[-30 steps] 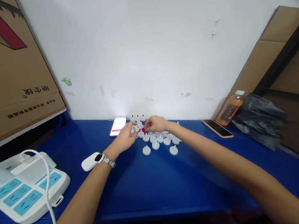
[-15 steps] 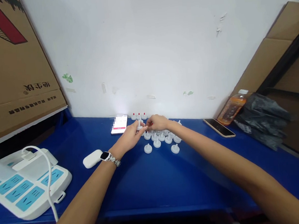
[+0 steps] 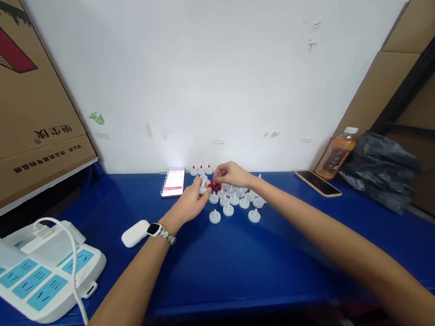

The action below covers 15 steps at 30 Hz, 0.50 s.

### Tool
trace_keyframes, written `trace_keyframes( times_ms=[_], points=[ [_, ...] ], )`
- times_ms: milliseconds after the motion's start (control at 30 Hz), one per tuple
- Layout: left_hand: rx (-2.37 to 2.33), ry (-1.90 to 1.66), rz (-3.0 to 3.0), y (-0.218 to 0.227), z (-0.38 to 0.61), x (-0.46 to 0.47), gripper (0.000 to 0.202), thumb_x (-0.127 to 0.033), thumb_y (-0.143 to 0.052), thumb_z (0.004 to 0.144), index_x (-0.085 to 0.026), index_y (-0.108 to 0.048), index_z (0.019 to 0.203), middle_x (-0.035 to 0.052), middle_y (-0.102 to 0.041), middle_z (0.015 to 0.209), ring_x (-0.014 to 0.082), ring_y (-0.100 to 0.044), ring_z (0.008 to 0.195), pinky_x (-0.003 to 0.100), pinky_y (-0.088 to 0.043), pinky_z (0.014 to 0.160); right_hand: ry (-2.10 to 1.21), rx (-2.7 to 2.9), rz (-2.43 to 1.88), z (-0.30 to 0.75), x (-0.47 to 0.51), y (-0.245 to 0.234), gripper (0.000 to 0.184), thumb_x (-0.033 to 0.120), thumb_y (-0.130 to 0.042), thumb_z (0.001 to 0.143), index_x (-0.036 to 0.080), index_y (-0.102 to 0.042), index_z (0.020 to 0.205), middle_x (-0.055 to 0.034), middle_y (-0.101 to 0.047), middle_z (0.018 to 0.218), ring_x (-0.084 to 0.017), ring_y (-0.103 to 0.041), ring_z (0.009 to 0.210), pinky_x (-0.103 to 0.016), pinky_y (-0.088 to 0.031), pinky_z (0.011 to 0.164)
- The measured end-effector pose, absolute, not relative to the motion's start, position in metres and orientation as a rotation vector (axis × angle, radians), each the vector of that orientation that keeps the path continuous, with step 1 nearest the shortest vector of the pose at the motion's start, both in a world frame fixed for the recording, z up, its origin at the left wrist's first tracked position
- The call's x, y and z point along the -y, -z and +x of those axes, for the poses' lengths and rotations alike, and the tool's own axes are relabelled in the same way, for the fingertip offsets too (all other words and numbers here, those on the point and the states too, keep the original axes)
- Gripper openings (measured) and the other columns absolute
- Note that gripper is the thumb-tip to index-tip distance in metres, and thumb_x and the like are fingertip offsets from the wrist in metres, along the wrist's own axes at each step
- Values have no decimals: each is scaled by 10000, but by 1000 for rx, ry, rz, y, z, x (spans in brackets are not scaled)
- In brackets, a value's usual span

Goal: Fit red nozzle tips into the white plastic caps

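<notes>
In my left hand (image 3: 190,199), the fingers close around a white nozzle cap (image 3: 203,186) with its spout pointing up. My right hand (image 3: 232,175) is pinched just to the right of it, above a small pile of red tip caps (image 3: 216,186). Whatever is between the right fingertips is too small to make out. Several loose white nozzle caps (image 3: 234,200) without red tips stand below and right of the pile, partly under the right wrist. Against the wall, three white nozzle caps with red tips (image 3: 201,170) stand in a row.
A lit phone (image 3: 173,182) lies left of the caps. The white oval case (image 3: 135,234) rests near my left wrist, with a power strip (image 3: 46,282) and cable farther left. On the right are a dark phone (image 3: 318,183), a drink bottle (image 3: 335,156) and a black plastic bag (image 3: 382,170).
My right hand has lifted slightly up and away from my left, uncovering the red tip caps. My left hand keeps hold of the white nozzle cap in nearly the same place.
</notes>
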<state>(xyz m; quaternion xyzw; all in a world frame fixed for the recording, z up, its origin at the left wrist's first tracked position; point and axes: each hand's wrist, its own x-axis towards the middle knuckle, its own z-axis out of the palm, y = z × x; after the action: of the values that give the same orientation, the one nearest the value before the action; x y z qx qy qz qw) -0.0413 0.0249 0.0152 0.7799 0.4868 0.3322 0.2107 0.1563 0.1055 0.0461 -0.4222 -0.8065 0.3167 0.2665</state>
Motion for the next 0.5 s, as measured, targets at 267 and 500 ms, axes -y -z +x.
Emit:
trace_keyframes(
  times_ms=[267, 500],
  points=[
    [-1241, -1010, 2153, -24, -31, -19, 310, -517, -473, 941, -226, -367, 965, -41, -503, 715, 128, -486, 565, 254, -340, 533, -1283, 1557, -908, 182, -54, -36, 368, 483, -818, 660, 148, -700, 754, -3, -646, 628, -72, -467, 435, -208, -375, 360],
    [-1302, -943, 2228, -27, -20, -14, 198, -351, -515, 886, -232, -369, 951, -69, -488, 625, 128, -478, 522, 247, -311, 515, -1286, 1374, -863, 177, -30, -28, 398, 504, -823, 645, 159, -684, 786, 30, -594, 582, -83, -497, 429, -223, -447, 374]
  ],
)
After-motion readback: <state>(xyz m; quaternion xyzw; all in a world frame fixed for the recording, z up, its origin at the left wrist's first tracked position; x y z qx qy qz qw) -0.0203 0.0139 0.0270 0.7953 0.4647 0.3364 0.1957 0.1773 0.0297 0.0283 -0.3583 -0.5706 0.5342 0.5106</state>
